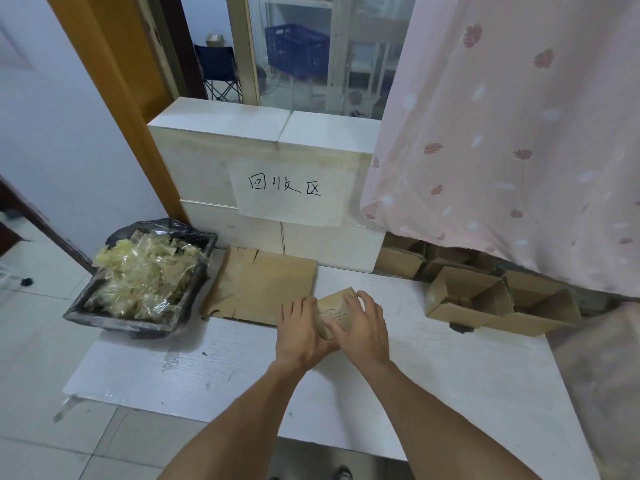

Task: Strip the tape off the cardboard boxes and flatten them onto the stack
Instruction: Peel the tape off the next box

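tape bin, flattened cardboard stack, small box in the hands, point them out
tape bin (104, 308), head view, front left rim
flattened cardboard stack (266, 284), head view, top sheet
small box (332, 311), head view, top face between the hands

Pink floral fabric curtain (512, 133) hangs up-right of the grip, hem near floor level. White paper sign with black handwritten characters (289, 190) is taped to the pale tiled low wall (221, 161) directly beyond the grip. Behind the glass, further back: blue plastic crate (296, 50), dark folding camp chair (220, 72). Brown wooden door frame (114, 81) runs far upper left.
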